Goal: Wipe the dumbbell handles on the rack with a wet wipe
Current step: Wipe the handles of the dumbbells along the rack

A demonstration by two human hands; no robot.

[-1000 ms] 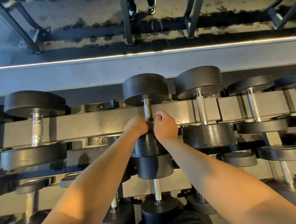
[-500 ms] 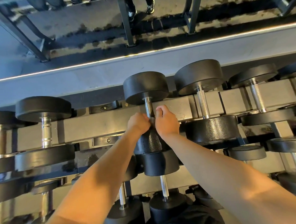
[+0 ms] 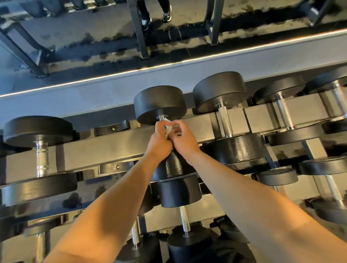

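Observation:
A black dumbbell [image 3: 160, 103] lies across the top tier of the grey rack [image 3: 102, 147] at the centre. Both my hands are wrapped around its steel handle, just under the far weight. My left hand [image 3: 159, 140] and my right hand [image 3: 183, 139] pinch a crumpled whitish wet wipe [image 3: 168, 129] between them against the handle. Only a short bit of handle [image 3: 160, 117] shows above my fingers. The near weight [image 3: 174, 166] sits under my wrists.
Another black dumbbell [image 3: 224, 121] with a bare knurled handle lies right beside it, more follow to the right. A flat-plated dumbbell [image 3: 40, 155] rests far left. Lower tiers hold several more dumbbells [image 3: 180, 192]. A mirror behind the rack reflects a person's shoes [image 3: 166, 15].
Both hands slid up the handle from the near weight toward the far weight. The wet wipe now shows between my fingers.

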